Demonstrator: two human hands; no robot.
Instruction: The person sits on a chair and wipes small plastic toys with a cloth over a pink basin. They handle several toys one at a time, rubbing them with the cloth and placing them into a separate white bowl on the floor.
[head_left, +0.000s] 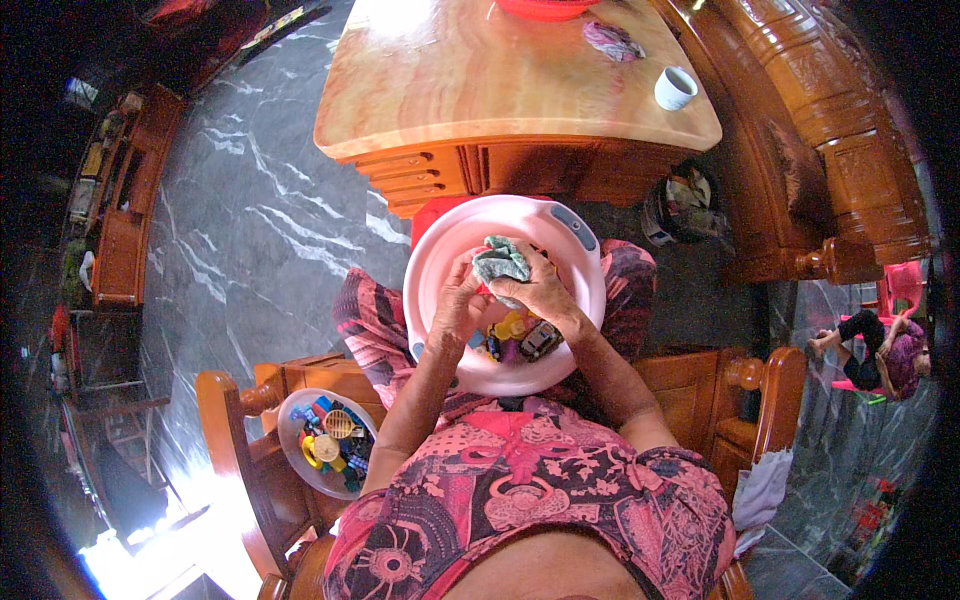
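Observation:
A pale pink plastic basin stands between my knees, with toys in its lower part. Among these are a toy car and a yellow toy piece. Above the basin, my right hand grips a bunched grey-green cloth. My left hand is close against the cloth from the other side, fingers curled. A bit of red shows between the hands; what it belongs to is mostly hidden, and whether the left fingers hold it is unclear.
A bowl of mixed toys sits on the wooden bench at my left. Ahead, a stone-topped table bears a white cup, a crumpled cloth and a red basin. A person sits at far right.

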